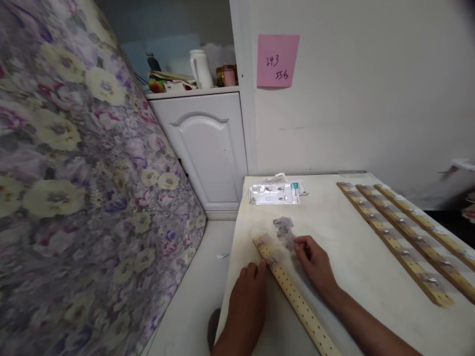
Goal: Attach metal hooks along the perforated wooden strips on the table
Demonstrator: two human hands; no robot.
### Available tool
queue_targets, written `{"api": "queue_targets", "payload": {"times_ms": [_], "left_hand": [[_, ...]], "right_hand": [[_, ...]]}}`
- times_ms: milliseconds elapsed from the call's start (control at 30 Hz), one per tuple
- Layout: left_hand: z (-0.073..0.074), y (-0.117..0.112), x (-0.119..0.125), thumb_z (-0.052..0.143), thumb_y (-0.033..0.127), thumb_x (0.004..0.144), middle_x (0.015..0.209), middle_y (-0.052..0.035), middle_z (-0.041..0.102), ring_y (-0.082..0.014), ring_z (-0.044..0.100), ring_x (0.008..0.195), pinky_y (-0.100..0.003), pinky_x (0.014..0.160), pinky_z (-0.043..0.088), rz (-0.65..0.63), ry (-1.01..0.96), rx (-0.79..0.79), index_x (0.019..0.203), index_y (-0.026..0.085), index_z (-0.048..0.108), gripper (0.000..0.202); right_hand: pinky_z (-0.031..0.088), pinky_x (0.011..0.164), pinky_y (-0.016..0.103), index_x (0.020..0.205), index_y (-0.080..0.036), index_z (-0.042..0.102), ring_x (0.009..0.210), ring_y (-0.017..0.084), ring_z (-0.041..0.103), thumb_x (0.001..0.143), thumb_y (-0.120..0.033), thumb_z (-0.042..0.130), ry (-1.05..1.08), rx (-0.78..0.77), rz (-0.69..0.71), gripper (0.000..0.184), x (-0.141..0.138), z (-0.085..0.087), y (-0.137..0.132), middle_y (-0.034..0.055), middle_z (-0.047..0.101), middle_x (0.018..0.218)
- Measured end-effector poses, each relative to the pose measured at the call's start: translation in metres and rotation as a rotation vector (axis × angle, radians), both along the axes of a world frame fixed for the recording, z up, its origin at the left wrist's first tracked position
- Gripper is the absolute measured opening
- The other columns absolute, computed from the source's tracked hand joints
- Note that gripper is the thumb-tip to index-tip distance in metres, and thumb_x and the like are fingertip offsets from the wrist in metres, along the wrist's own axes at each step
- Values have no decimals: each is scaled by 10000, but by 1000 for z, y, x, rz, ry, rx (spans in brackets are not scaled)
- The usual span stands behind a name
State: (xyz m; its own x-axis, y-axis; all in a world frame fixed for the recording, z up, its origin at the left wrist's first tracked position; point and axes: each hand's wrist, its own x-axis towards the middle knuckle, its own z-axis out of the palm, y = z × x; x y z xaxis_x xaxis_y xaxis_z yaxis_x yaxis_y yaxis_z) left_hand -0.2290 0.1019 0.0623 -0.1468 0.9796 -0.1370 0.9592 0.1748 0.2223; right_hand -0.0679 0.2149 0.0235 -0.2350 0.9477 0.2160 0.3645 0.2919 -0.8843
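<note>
A long wooden strip (295, 295) with rows of small holes lies slantwise on the white table. Two small clear plastic packets with dark metal bits sit at its far end. My left hand (248, 296) is curled against the strip's left edge, fingertips by the second packet (272, 261). Just right of the strip, my right hand (314, 259) has thumb and forefinger pinched at the near edge of a small pile of clear packets (284, 230). It seems to grip one of these packets, though the fingers partly hide it.
Three similar wooden strips (397, 242) carrying clear packets with shiny metal pieces lie side by side at the table's right. Clear plastic packaging (273, 194) rests near the back edge. A flowered curtain (74, 173) hangs at left, beside a white cabinet (210, 153).
</note>
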Motion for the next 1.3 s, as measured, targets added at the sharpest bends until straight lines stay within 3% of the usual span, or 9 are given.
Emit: {"api": "queue_targets", "payload": {"times_ms": [100, 233, 433, 567, 800, 1067, 1300], "left_hand": [[1, 0, 0, 321, 81, 850, 1147, -94, 520, -220, 465, 1003, -312, 827, 386, 3, 6, 8, 1356, 172, 403, 521], [-1, 0, -2, 320, 72, 845, 1153, -101, 521, -222, 464, 1016, -316, 840, 383, -14, -16, -2, 1355, 159, 403, 524], [-3, -1, -3, 331, 69, 832, 1150, -102, 524, -228, 464, 1011, -331, 847, 390, -38, -26, 6, 1315, 148, 450, 503], [-1, -1, -2, 339, 67, 828, 1148, -95, 523, -226, 463, 1011, -328, 849, 392, -28, -14, 3, 1313, 162, 450, 506], [-2, -1, -3, 342, 59, 819, 1146, -95, 519, -224, 459, 1019, -327, 856, 383, -39, -15, -14, 1302, 160, 458, 507], [6, -3, -1, 362, 77, 822, 1151, -90, 513, -217, 458, 1017, -318, 846, 388, -48, -31, -35, 1264, 173, 473, 466], [8, -14, -1, 329, 127, 876, 1133, -83, 529, -212, 464, 1023, -328, 873, 388, -73, -89, 42, 1192, 178, 511, 368]], "right_hand": [[409, 616, 277, 878, -197, 573, 643, 167, 529, 849, -359, 468, -48, 24, -87, 195, 14, -5, 20, -5, 571, 698], [425, 655, 287, 921, -196, 600, 702, 176, 565, 834, -344, 467, -186, 52, -82, 217, 17, -12, 36, 19, 605, 788], [398, 638, 281, 970, -229, 595, 756, 176, 583, 813, -355, 495, -448, 95, -101, 225, 7, -12, 36, 22, 590, 910], [381, 622, 269, 897, -231, 577, 748, 168, 581, 778, -322, 523, -468, 79, -122, 159, 6, -9, 35, 13, 590, 914], [385, 569, 254, 738, -227, 526, 625, 157, 571, 749, -297, 511, -262, -27, -109, 72, 12, -12, 38, -29, 609, 670], [390, 496, 247, 981, -189, 601, 523, 131, 499, 741, -350, 542, 129, -149, -56, 296, 20, -14, 39, -30, 570, 638], [359, 437, 231, 966, -176, 567, 448, 93, 456, 735, -330, 616, 449, -327, 81, 282, 23, -1, 24, -65, 491, 602]]}}
